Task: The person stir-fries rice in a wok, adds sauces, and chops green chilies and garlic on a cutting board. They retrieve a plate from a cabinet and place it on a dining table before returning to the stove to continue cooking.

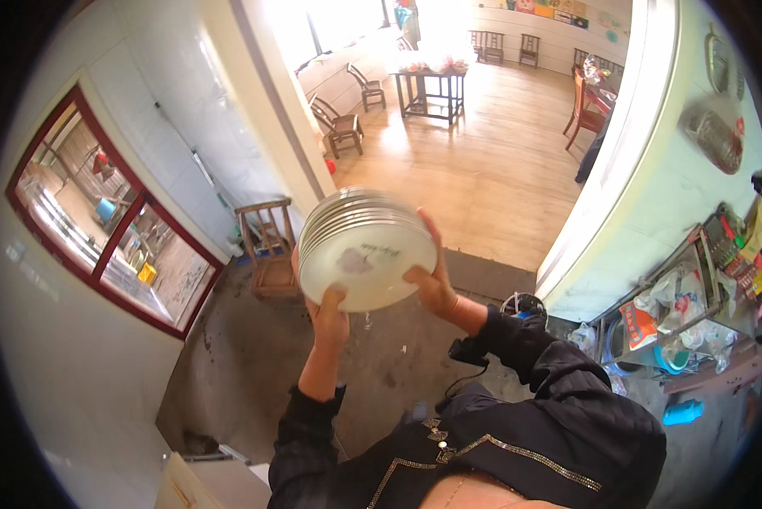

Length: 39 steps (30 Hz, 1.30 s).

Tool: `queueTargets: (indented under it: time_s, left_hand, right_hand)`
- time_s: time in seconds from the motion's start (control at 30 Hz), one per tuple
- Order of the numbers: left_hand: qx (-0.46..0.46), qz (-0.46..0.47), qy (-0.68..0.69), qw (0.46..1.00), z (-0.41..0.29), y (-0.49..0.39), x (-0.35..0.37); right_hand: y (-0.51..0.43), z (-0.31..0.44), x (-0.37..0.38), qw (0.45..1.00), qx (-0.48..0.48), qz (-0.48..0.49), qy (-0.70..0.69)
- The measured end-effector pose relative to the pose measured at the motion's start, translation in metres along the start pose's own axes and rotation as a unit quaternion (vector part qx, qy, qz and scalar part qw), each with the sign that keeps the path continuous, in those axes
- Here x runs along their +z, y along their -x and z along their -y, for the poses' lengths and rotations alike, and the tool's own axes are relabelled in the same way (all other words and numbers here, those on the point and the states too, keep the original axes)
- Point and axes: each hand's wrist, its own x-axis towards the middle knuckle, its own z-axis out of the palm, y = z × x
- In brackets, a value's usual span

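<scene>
A stack of several white plates (381, 264) is held up in front of my chest, tilted so that the top plate faces me. That plate bears a greyish printed motif and some writing. My left hand (328, 318) grips the stack's near left edge, its thumb on the top plate and its fingers mostly hidden behind. On the right side, my right hand (433, 273) clasps the rim the same way, thumb over the top and fingers along the outer edge. The far rims are slightly blurred.
Past the stack, a doorway with a dark threshold (492, 272) opens onto a wood-floored room with a table (431, 95) and chairs. A wooden chair (271, 248) stands left of it. On the right are a cluttered metal rack (667, 299) and a blue bottle (683, 412).
</scene>
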Motion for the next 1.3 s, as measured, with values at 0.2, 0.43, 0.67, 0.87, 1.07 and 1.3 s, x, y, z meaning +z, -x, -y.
queueTargets:
  time_s: [0.2,0.43,0.67,0.87,1.07,1.3]
  left_hand:
    - [0.052,0.158,-0.022,0.986,0.103,-0.188,0.113]
    - [-0.133,0.140,0.049,0.980,0.243,-0.342,0.204]
    - [-0.340,0.129,0.034,0.931,0.365,-0.455,0.246]
    - [-0.389,0.167,-0.006,0.906,0.472,-0.556,0.262]
    - [-0.443,0.202,-0.016,0.873,0.542,-0.683,0.303]
    - [-0.419,0.223,0.032,0.880,0.659,-0.803,0.387]
  right_hand:
    - [-0.133,-0.036,-0.152,0.992,-0.088,-0.076,0.045]
    - [-0.240,-0.068,-0.291,0.965,-0.031,-0.217,0.140]
    - [-0.302,-0.147,-0.392,0.921,0.122,-0.366,0.062]
    - [-0.356,-0.240,-0.473,0.881,0.159,-0.446,0.019]
    - [-0.456,-0.297,-0.546,0.851,0.168,-0.495,0.055]
    - [-0.559,-0.337,-0.674,0.821,0.150,-0.545,0.080]
